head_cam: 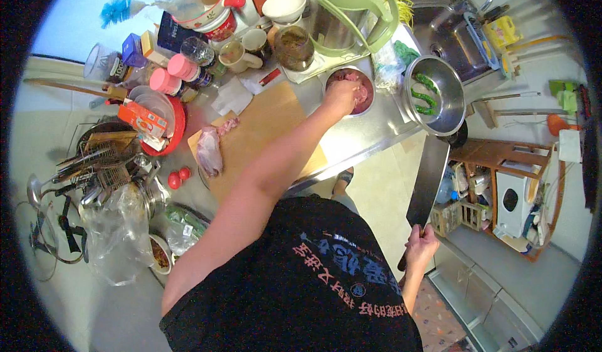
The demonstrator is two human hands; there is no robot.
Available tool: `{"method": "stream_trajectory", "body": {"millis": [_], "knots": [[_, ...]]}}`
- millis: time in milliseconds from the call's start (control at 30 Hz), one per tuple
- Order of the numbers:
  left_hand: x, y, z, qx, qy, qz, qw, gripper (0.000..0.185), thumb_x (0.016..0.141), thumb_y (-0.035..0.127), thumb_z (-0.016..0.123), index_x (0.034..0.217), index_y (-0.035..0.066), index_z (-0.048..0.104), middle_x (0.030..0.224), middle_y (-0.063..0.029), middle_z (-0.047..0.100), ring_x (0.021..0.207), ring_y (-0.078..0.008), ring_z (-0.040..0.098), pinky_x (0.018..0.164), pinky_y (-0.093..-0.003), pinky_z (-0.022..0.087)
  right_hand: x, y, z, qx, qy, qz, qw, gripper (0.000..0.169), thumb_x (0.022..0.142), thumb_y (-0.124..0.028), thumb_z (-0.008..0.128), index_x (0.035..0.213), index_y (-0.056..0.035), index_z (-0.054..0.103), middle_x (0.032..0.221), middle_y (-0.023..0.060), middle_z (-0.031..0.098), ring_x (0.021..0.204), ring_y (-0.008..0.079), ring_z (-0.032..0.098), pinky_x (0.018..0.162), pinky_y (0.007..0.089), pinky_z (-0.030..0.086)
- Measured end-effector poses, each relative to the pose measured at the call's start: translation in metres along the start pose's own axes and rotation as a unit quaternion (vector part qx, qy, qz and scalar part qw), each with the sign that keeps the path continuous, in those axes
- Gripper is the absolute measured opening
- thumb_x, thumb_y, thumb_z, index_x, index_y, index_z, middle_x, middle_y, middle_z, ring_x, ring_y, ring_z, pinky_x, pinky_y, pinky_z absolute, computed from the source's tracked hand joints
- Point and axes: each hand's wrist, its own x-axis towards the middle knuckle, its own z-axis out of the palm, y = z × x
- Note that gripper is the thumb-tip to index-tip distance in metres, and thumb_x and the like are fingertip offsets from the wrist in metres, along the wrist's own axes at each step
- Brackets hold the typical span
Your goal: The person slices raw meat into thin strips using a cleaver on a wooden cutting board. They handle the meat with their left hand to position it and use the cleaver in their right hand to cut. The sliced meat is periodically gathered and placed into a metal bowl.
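My left hand (340, 99) reaches over the rim of a small metal bowl (332, 105), its fingers on the raw meat (360, 93) inside. Whether they grip a piece cannot be told. My right hand (420, 247) is closed round the handle of a wide-bladed kitchen knife (429, 178), held up over the floor to the right, away from the counter. A larger piece of raw meat (209, 152) lies at the left end of the wooden cutting board (268, 126), with a small scrap by its top. Green peppers (424, 93) lie in a steel bowl (458, 102) on the right.
A green pitcher (338, 18), a glass jar (294, 48) and mugs (235, 58) crowd the counter's back. The sink (437, 36) is at the upper right. Two tomatoes (175, 180), a red basket (178, 126) and a plastic bag (117, 234) are on the left.
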Motion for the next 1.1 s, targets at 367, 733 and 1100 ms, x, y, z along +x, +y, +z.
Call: {"method": "stream_trajectory", "body": {"millis": [367, 733, 1100], "knots": [[-0.108, 0.029, -0.092, -0.141, 0.116, -0.154, 0.971, 0.023, 0.078, 0.014, 0.071, 0.097, 0.004, 0.064, 0.083, -0.0158, 0.068, 0.073, -0.0266, 0.067, 0.067, -0.0365, 0.052, 0.013, -0.005, 0.025, 0.067, -0.054, -0.064, 0.994, 0.029, 0.088, -0.016, 0.063, 0.067, -0.0009, 0.050, 0.049, 0.0047, 0.051, 0.041, 0.0110, 0.050, 0.040, 0.0294, 0.041], [-0.306, -0.097, -0.205, 0.323, 0.232, -0.350, 0.848, 0.053, 0.072, 0.015, 0.070, 0.120, 0.002, 0.051, 0.116, -0.0149, 0.054, 0.111, -0.0361, 0.049, 0.087, -0.0511, 0.046, 0.024, -0.059, 0.094, -0.038, -0.217, -0.286, 0.932, 0.031, 0.089, -0.014, 0.062, 0.066, -0.0012, 0.045, 0.048, 0.0099, 0.050, 0.040, 0.0165, 0.050, 0.043, 0.0333, 0.040], [-0.287, -0.125, -0.262, 0.135, 0.150, -0.438, 0.876, 0.037, 0.069, 0.017, 0.071, 0.104, 0.003, 0.066, 0.106, -0.0200, 0.064, 0.098, -0.0352, 0.061, 0.084, -0.0431, 0.050, 0.005, -0.078, 0.130, -0.051, -0.271, -0.365, 0.889, 0.029, 0.088, -0.013, 0.063, 0.066, -0.0020, 0.046, 0.047, 0.0076, 0.052, 0.040, 0.0139, 0.052, 0.042, 0.0311, 0.040]]}}
